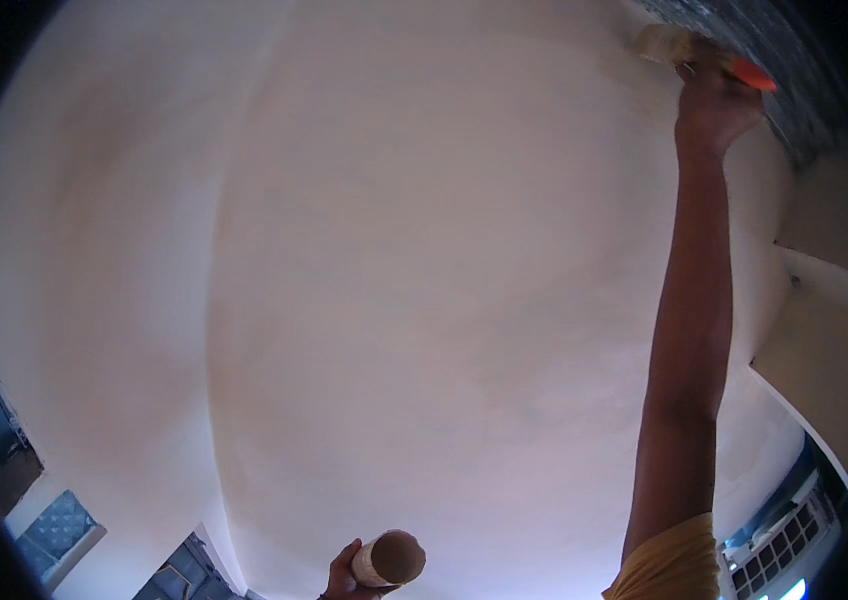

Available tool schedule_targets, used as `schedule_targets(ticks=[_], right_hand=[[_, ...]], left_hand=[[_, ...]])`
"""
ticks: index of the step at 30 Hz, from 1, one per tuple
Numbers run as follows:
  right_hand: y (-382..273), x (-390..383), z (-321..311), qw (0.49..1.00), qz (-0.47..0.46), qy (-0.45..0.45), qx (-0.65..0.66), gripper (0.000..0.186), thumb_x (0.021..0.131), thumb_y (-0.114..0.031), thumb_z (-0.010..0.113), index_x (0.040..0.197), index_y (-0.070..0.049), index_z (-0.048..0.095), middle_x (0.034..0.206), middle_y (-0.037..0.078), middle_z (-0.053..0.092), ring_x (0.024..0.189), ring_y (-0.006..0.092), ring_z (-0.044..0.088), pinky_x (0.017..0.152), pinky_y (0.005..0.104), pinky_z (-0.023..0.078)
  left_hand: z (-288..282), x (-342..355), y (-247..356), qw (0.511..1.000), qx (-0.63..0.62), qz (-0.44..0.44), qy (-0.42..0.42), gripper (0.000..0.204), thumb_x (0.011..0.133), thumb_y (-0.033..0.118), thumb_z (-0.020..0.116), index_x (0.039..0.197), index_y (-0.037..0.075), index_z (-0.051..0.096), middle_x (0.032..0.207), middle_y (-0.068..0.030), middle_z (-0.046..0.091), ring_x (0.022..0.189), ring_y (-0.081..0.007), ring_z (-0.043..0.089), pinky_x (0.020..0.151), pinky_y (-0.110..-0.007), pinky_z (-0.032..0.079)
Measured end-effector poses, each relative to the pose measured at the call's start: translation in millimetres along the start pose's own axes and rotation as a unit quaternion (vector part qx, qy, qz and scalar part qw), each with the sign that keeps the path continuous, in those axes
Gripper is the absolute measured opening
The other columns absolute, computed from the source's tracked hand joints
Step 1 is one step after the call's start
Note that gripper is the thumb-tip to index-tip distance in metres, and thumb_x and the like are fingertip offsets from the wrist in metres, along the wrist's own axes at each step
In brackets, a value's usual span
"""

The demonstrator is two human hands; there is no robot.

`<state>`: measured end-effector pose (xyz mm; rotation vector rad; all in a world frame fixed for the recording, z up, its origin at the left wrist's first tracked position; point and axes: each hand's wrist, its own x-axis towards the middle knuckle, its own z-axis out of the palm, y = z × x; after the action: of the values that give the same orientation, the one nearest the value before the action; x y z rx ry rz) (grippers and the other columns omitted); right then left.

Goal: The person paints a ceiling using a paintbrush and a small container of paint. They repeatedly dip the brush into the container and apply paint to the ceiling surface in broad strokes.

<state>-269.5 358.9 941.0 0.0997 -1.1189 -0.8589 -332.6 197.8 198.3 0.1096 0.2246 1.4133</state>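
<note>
My right hand (719,105) is raised at the far upper right on an outstretched arm. Its fingers close around a wide paintbrush (666,43) with pale bristles and an orange-red handle. The bristles are against or very close to the pale wall (424,280), beside a dark grey streaked surface (794,60); I cannot tell if they touch. At the lower edge, my left hand (344,575) grips a round brownish cup-like container (391,558) from its left side and below. The container's round mouth or end faces me, and its contents cannot be made out.
Tan ledges or shelves (814,330) jut out on the right, with a white grid-like frame (782,545) below. At lower left are a blue tufted panel (62,530) and a dark grey panelled piece (184,575). A corner line divides the wall on the left.
</note>
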Motion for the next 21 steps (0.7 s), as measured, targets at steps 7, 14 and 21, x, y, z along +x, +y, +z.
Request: schedule_targets(ticks=[7,14,21], right_hand=[[-131.1,-91.3,36.2,0.914,-0.29,-0.27,-0.087,0.024,0.084,-0.008,0.061,0.107,-0.006,0.067,0.099,0.017,0.066,0.089,0.0301,0.067,0.075,0.0405,0.057],[-62.2,-70.0,-68.5,0.937,0.215,-0.07,0.267,0.018,0.089,-0.022,0.07,0.087,-0.004,0.072,0.08,0.01,0.071,0.068,0.0215,0.07,0.057,0.0331,0.06],[40.3,-60.3,-227.7,0.954,0.273,0.07,0.104,0.017,0.083,-0.002,0.077,0.096,0.005,0.07,0.101,0.016,0.073,0.078,0.0215,0.072,0.066,0.0354,0.065]], left_hand=[[20.4,-3.2,7.3,0.998,-0.024,-0.049,0.01,0.059,0.096,0.056,0.05,0.137,0.013,0.055,0.134,-0.0099,0.061,0.126,-0.0296,0.057,0.102,-0.052,0.049],[25.7,-4.2,-18.6,0.994,-0.027,-0.101,0.009,0.059,0.098,0.056,0.047,0.137,0.012,0.055,0.134,-0.0106,0.061,0.125,-0.0296,0.058,0.1,-0.05,0.052],[9.5,-15.5,-18.1,0.988,0.07,-0.138,0.015,0.062,0.095,0.057,0.048,0.14,0.015,0.053,0.14,-0.0107,0.056,0.131,-0.032,0.052,0.101,-0.055,0.047]])
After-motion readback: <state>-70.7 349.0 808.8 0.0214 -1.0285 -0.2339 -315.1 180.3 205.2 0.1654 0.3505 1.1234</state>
